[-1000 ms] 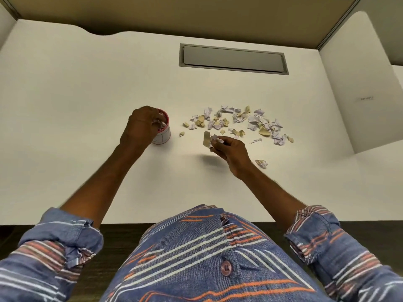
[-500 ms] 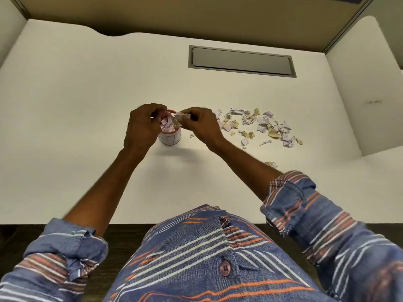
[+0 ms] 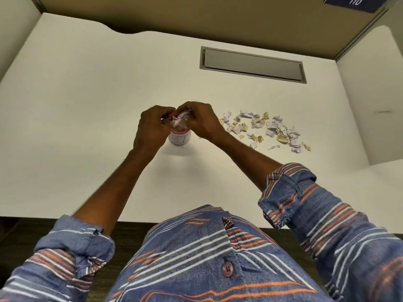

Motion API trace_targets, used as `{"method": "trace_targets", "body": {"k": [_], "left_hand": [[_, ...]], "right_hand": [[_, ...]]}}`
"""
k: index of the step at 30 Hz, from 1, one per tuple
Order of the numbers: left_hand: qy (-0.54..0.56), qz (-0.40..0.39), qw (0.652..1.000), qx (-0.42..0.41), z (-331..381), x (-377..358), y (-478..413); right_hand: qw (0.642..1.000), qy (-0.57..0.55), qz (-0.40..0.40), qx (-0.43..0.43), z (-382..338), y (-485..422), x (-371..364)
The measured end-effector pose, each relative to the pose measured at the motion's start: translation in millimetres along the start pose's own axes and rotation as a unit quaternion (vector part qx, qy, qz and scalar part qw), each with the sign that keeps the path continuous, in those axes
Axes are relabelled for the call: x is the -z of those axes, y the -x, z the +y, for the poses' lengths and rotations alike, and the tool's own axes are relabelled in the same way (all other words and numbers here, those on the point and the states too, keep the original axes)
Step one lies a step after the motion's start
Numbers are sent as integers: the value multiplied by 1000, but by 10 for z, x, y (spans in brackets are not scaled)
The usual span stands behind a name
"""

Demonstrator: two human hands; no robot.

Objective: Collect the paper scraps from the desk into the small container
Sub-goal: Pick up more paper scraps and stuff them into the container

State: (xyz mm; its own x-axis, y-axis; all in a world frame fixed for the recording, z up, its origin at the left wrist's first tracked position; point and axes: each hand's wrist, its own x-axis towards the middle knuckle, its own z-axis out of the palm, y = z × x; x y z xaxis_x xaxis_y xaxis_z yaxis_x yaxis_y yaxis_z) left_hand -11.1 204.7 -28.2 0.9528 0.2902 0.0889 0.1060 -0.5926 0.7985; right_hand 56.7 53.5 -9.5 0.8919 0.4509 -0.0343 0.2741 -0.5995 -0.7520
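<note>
Right hand [image 3: 201, 120] moved over container [image 3: 180, 138] | pinching scraps [image 3: 182, 121] | left hand [image 3: 152, 127] grips container

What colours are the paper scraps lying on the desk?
The paper scraps are pale lilac and tan, clearest in the head view.

Container [image 3: 180, 139] mouth crowded, desk [image 3: 87, 105] open around it.
My left hand [image 3: 152, 125] and right hand [image 3: 200, 120] close over the top, scraps [image 3: 182, 122] sticking up; bare surface left and front; scrap pile [image 3: 261, 129] just right; side panel [image 3: 370, 94] far right.
</note>
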Motion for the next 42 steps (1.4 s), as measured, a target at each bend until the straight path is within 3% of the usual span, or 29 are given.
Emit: {"method": "trace_targets", "body": {"k": [7, 10, 14, 17, 24, 32, 38, 42], "left_hand": [[-4, -5, 1000, -2, 48, -58, -36], [1, -14, 1000, -9, 97, -95, -51], [-16, -21, 1000, -17, 161, -113, -57], [-5, -15, 1000, -14, 171, -77, -59], [-16, -12, 1000, -5, 149, -48, -38], [-49, -71, 996, -32, 223, -144, -71], [-155, -148, 977, -10, 226, -254, -204], [-222, -181, 958, 6, 213, -313, -258]], "right_hand": [[999, 6, 39, 12, 52, 79, 71], [997, 57, 51, 33, 59, 115, 93], [993, 98, 21, 56, 67, 92, 110], [996, 60, 27, 57, 76, 114, 111], [976, -147, 152, -39, 399, 296, 209], [967, 51, 223, -110, 1467, 1260, 432], [928, 182, 182, -270, 2075, 1939, 453], [927, 204, 147, -278, 2172, 2074, 401]]}}
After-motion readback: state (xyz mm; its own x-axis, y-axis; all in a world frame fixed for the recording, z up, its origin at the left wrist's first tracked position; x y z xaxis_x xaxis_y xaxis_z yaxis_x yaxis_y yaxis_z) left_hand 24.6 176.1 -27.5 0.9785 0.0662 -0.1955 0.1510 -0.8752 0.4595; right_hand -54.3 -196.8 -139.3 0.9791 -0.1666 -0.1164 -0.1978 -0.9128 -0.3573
